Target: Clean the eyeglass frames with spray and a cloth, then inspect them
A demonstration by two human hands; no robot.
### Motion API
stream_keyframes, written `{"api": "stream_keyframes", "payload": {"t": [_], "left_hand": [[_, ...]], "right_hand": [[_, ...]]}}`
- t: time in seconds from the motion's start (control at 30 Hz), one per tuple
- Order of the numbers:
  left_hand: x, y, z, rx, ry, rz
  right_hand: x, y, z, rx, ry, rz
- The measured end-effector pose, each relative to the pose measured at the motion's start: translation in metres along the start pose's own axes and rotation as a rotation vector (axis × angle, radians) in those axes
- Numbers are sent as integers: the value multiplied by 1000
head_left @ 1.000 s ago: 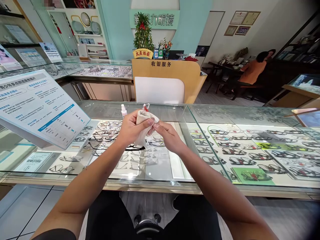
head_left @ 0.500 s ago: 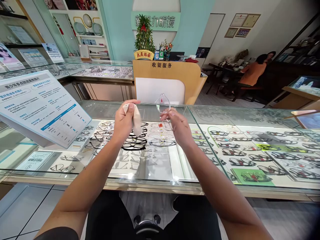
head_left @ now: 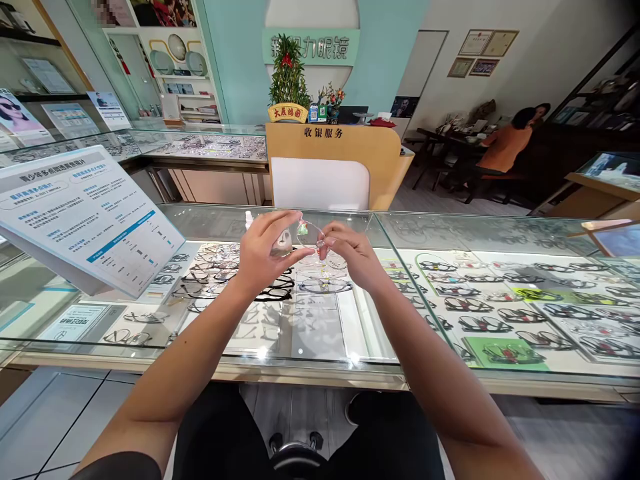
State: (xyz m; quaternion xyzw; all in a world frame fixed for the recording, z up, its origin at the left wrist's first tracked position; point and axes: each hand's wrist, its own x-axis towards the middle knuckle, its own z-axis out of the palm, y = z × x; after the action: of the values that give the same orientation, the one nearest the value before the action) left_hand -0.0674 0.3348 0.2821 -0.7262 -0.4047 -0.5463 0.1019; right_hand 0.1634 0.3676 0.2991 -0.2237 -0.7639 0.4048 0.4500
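Observation:
A pair of clear-framed eyeglasses (head_left: 311,233) is held up above the glass counter between both hands. My left hand (head_left: 265,252) has its thumb and fingertips at the left rim, thumb below and fingers above. Thumb and fingers of my right hand (head_left: 350,252) pinch the frame near its middle. Behind my left hand, partly hidden, are a white pointed tip (head_left: 249,219) and a whitish item (head_left: 283,243) that I cannot make out. The pale cloth is not clearly visible in my left hand.
Beneath the glass counter top (head_left: 320,357) lie rows of spectacle frames (head_left: 324,285). A large printed card stand (head_left: 90,213) stands at the left. Beyond are a wooden cashier desk (head_left: 333,143) with a plant (head_left: 289,77) and a seated person (head_left: 507,147) in orange.
My left hand has moved right and opened round the rim, and the pale cloth no longer shows in it. The eyeglasses have come lower and left in my right hand.

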Motion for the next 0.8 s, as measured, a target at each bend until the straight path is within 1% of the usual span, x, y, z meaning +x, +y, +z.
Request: {"api": "stream_keyframes", "payload": {"t": [0.1, 0.2, 0.27, 0.37, 0.4, 0.47, 0.5, 0.57, 0.63, 0.67, 0.73, 0.8], "left_hand": [[-2, 2, 1, -10, 21, 28], [2, 7, -2, -48, 44, 63], [12, 11, -6, -58, 60, 83], [40, 19, -16, -52, 108, 145], [52, 22, -19, -38, 133, 169], [75, 27, -25, 7, 216, 240], [86, 30, -28, 29, 272, 276], [101, 36, -33, 53, 377, 300], [108, 43, -39, 56, 449, 272], [108, 46, -41, 54, 468, 250], [104, 50, -47, 53, 487, 243], [99, 51, -51, 61, 481, 241]], "right_hand": [[0, -4, -1, -22, -10, -16], [3, -15, -5, -65, -17, -29], [10, -29, -11, -108, -27, -36], [25, -59, -24, -197, -29, -108], [30, -71, -29, -230, -10, -152], [37, -95, -39, -305, 82, -259], [38, -105, -43, -353, 153, -317], [35, -122, -48, -456, 314, -412], [27, -133, -49, -544, 427, -448], [22, -136, -47, -577, 449, -447], [15, -137, -42, -633, 455, -433], [12, -134, -36, -684, 461, -410]]}}
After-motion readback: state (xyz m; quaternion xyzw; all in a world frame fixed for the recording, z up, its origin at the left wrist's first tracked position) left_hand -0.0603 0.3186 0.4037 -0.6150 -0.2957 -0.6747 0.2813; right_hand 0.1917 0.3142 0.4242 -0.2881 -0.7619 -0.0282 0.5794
